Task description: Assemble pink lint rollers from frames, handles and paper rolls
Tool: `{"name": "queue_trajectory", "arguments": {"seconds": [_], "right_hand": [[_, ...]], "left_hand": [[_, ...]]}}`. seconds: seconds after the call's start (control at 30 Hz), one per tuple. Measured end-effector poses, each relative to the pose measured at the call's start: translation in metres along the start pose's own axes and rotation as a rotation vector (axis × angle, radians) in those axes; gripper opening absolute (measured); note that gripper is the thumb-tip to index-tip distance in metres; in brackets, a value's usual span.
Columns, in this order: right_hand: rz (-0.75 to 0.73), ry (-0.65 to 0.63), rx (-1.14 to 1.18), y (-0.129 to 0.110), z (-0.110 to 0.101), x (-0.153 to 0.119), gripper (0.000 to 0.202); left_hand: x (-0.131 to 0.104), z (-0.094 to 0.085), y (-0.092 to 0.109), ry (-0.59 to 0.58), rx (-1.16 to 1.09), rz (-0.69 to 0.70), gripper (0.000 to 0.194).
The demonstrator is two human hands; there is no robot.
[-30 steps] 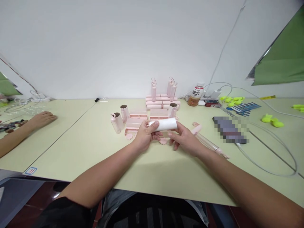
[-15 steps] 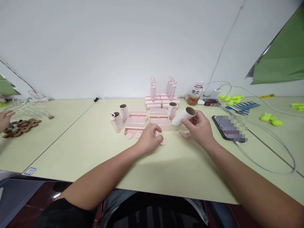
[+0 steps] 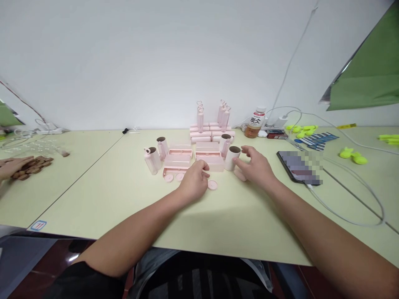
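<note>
A white cardboard tube (image 3: 230, 162) stands upright on the table. My right hand (image 3: 254, 166) is just to its right, fingers apart and thumb close to its side. Beneath this hand lies a pale pink piece (image 3: 240, 174), partly covered. My left hand (image 3: 195, 180) is curled over the table with its fingertips bent in; what they hold, if anything, is hidden. A pale pink disc (image 3: 212, 185) lies to the right of it, and more discs (image 3: 168, 178) lie to its left. Behind are open pink boxes (image 3: 180, 153) with clear lids.
More tubes (image 3: 161, 140) with pink bottles (image 3: 151, 162) stand at left. Pink bottles (image 3: 200, 120) stand on stacked pink cylinders (image 3: 201, 134) by the wall. A drink bottle (image 3: 254, 123), phone (image 3: 296, 168) and cable (image 3: 343, 221) are at right. Another person's hand (image 3: 14, 167) touches brown pieces at far left.
My right hand has set the tilted tube upright on the table, moving it left and down, and its fingers have come apart. My left hand has stayed nearly in place.
</note>
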State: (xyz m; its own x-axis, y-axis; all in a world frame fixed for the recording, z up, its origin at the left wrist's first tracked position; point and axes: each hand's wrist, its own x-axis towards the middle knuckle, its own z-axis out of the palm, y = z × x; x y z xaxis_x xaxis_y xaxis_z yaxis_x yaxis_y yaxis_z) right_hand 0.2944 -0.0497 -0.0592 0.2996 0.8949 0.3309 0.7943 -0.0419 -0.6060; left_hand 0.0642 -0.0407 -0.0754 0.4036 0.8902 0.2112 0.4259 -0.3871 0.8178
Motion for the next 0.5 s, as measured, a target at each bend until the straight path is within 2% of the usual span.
{"name": "queue_trajectory", "arguments": {"seconds": [0.07, 0.13, 0.17, 0.27, 0.33, 0.4, 0.5], "right_hand": [[-0.065, 0.145, 0.023, -0.004, -0.005, -0.005, 0.043], [-0.164, 0.184, 0.073, -0.012, -0.008, -0.014, 0.030], [-0.225, 0.118, 0.104, -0.017, -0.008, -0.020, 0.024], [-0.405, -0.338, 0.135, -0.032, -0.002, -0.038, 0.022], [-0.467, -0.568, 0.065, -0.038, 0.004, -0.046, 0.023], [-0.480, -0.667, -0.033, -0.040, 0.010, -0.049, 0.024], [-0.460, -0.685, -0.120, -0.038, 0.014, -0.049, 0.025]], "left_hand": [[-0.001, 0.000, 0.001, -0.019, 0.014, -0.021, 0.033], [-0.001, 0.001, 0.000, -0.030, 0.028, -0.012, 0.033], [-0.001, 0.002, 0.000, -0.034, 0.038, -0.005, 0.034], [-0.001, 0.004, -0.003, -0.061, 0.059, -0.001, 0.036], [-0.002, 0.004, -0.005, -0.083, 0.063, 0.015, 0.037], [-0.002, 0.004, -0.006, -0.094, 0.098, 0.057, 0.038], [-0.004, 0.003, -0.006, -0.105, 0.208, 0.124, 0.038]]}}
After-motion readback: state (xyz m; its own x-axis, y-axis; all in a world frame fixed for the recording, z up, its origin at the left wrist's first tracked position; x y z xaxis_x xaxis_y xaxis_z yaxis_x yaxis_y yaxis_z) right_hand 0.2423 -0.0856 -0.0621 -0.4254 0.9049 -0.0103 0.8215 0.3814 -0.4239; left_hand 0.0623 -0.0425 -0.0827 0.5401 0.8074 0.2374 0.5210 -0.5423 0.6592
